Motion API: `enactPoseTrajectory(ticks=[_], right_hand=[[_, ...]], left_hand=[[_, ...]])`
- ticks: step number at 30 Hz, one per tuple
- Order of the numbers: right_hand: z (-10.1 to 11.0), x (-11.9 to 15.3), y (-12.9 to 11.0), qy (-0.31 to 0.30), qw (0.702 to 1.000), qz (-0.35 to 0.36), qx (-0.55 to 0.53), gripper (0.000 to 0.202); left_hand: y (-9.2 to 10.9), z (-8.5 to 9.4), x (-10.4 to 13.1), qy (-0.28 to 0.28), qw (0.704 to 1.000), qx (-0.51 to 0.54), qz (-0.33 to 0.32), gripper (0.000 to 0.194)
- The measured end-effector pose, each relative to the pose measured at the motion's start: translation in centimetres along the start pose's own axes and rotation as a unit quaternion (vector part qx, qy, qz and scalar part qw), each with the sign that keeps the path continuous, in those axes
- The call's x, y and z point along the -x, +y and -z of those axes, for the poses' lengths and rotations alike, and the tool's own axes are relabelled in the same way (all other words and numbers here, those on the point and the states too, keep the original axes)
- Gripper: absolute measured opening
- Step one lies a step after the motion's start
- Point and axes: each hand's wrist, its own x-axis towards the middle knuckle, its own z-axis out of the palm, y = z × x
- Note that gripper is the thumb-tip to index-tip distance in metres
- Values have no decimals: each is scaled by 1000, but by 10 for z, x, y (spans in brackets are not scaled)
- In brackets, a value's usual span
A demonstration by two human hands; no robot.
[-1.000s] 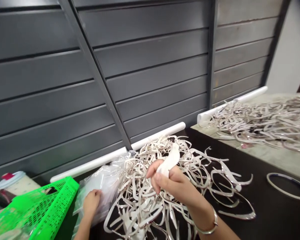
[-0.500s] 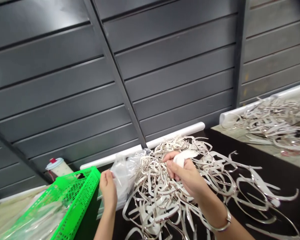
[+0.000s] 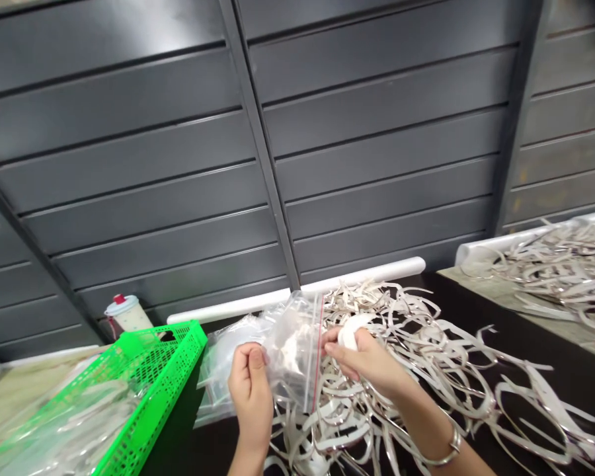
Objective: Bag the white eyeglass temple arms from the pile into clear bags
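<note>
My left hand (image 3: 252, 383) is closed on a clear zip bag (image 3: 293, 330) with a red line along its opening edge. The bag hangs over the left part of a pile of curved white and silvery strips (image 3: 406, 337). A white, curved strip (image 3: 353, 328) is held in my right hand (image 3: 369, 357), its fingers bent around it. The right fingertips are close to the bag's red-lined edge; whether they touch it I cannot tell. More clear bags (image 3: 228, 360) lie behind and left of my left hand.
A green perforated basket (image 3: 178, 370) holding bagged pale pieces stands at the left. Behind it is a bottle (image 3: 127, 314) with a red-topped lid. White rolls (image 3: 377, 271) lie along the grey panelled wall (image 3: 387, 152). Another pile of strips (image 3: 570, 264) is at the right.
My left hand has moved right, drawing one clear bag in front of the strip pile. My right hand keeps the white strip and is now near the bag's edge. The view has shifted slightly.
</note>
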Motion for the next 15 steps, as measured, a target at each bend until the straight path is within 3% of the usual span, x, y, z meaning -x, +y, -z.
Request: enactPoseTrajectory(ticks=[3,15], right_hand=[[-3,0,5,-40,997,13,-58,36],[-10,1,12,-7,998,-9,-61,37]], left_hand=[[-3,2,0,-13,1000,-2,9,29],[2,8,3,-64,997,10,33,27]])
